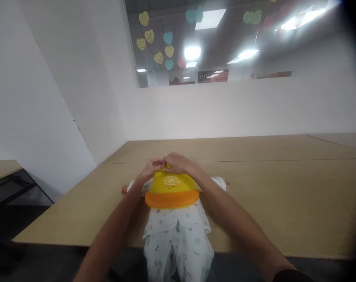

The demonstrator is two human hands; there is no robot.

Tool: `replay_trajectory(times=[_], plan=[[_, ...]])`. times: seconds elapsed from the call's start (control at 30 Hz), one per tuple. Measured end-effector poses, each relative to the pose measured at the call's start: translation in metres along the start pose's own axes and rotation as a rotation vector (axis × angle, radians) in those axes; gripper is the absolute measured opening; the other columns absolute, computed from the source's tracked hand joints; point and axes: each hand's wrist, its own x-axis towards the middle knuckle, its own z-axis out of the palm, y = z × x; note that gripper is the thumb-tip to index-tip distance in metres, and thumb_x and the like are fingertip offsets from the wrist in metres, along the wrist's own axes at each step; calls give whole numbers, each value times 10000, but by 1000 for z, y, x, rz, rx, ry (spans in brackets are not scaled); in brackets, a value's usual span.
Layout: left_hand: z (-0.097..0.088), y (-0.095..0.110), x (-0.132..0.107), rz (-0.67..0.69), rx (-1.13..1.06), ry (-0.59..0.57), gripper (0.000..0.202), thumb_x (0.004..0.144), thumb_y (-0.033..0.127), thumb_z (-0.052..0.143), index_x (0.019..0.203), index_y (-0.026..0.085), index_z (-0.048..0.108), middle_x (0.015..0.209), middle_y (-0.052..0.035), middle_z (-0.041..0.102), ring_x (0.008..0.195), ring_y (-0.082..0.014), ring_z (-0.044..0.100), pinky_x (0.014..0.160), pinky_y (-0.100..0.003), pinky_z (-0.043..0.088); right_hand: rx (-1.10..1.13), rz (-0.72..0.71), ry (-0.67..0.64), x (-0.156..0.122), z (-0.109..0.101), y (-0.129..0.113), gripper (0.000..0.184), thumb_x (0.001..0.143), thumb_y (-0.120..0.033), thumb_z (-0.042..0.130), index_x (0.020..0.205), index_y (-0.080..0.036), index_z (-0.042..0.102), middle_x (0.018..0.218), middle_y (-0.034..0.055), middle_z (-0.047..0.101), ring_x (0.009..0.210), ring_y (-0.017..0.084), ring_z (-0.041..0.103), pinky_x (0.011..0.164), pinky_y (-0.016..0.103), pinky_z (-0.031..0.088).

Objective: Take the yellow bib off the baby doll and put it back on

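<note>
A doll in a white patterned outfit (178,223) lies on its back, arms spread, with its legs reaching past the table's front edge. Across its chest is a yellow bib (160,184) with an orange pocket and a smiling citrus print. My left hand (154,165) pinches the neck strap of the bib at the top. Close against it, my right hand (177,162) is closed on the strap too, and a bit of yellow sticks up between the fingers. The doll's head cannot be seen behind my hands.
The wooden table (268,199) extends to both sides and back to a white wall (225,111). A window (231,47) with heart-shaped paper notes is set in that wall. Another table (3,168) stands at the far left.
</note>
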Motion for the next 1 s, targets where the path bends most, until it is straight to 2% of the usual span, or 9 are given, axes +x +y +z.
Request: replay_trajectory(times=[0.1,0.2,0.27,0.4,0.53,0.67,0.77,0.9,1.0], plan=[[1,3,-2,-20,-84,44,307,635,289,968,799,157,744,834,-40,716,757,-170,651,731,-276,507,55,19,6,-6,-8,0,197,962,-308,710,1107,-178,678,1086,115,768,957,239,683,675,278,326],[4,4,-2,26,-239,135,342,630,292,957,825,173,702,785,2,669,687,-133,603,672,-253,488,150,73,9,-12,-14,1,225,974,-361,711,1110,-193,651,1081,89,744,917,213,656,645,266,313],[8,5,-1,76,-353,140,341,654,299,937,806,185,654,744,25,613,650,-113,556,648,-245,478,213,82,15,-12,-14,3,222,957,-357,738,1077,-196,643,1057,76,735,915,208,645,646,264,320],[19,11,0,155,-537,149,403,648,287,922,747,206,540,738,52,528,633,-91,512,636,-234,479,270,-37,3,-7,-9,4,294,846,-312,873,936,-199,617,943,23,714,837,171,616,671,255,336],[25,12,-2,126,-508,203,387,686,363,881,790,220,537,757,41,540,678,-128,564,676,-273,517,259,-101,58,-7,-11,0,144,900,-173,746,921,-204,607,927,1,715,813,147,612,693,249,327],[26,11,-3,93,-525,268,332,741,368,849,795,225,554,745,28,553,676,-146,569,697,-291,532,320,-89,126,-12,-14,-1,130,931,-231,704,943,-214,576,954,8,725,843,159,625,700,247,336],[27,15,-4,123,-635,233,303,766,335,849,773,227,566,711,34,531,633,-131,545,687,-273,535,284,-79,113,-8,-4,-1,269,863,-283,818,929,-216,566,955,13,711,835,169,614,700,253,345],[24,23,-5,98,-768,134,323,734,281,886,756,220,570,688,46,505,603,-101,531,644,-222,519,239,-91,23,-1,5,-5,282,817,-175,840,854,-216,564,898,-6,683,841,169,607,699,253,338],[16,26,-4,75,-769,213,286,791,357,858,778,219,607,757,5,598,679,-135,601,698,-260,555,218,-103,84,-10,-9,-9,231,840,-154,813,904,-215,600,911,-8,691,854,166,589,714,260,313]])
